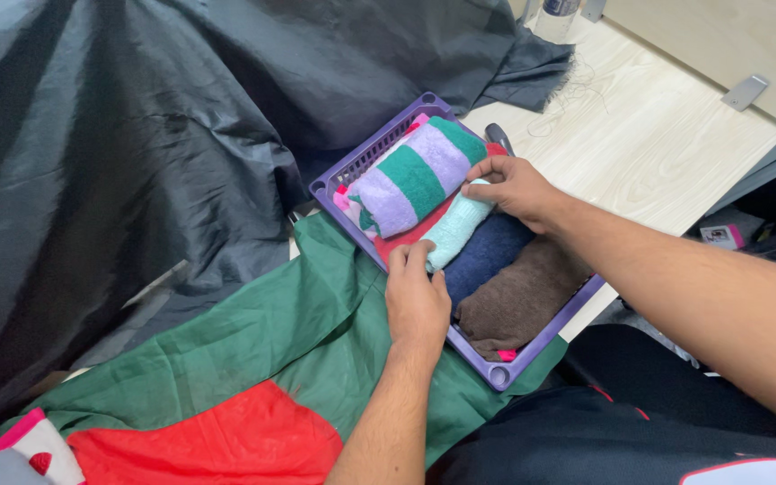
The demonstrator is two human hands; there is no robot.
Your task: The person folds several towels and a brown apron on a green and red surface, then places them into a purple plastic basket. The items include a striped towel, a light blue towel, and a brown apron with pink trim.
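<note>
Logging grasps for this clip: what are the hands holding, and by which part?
Both hands grip the rolled mint-green towel in the purple basket: the right hand at its far end, the left hand at its near end.

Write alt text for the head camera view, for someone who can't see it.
Two bare hands, left hand and right hand, press a rolled light-teal towel into a purple basket beside striped, navy and brown rolls. Green cloth and black cloth surround it.
</note>
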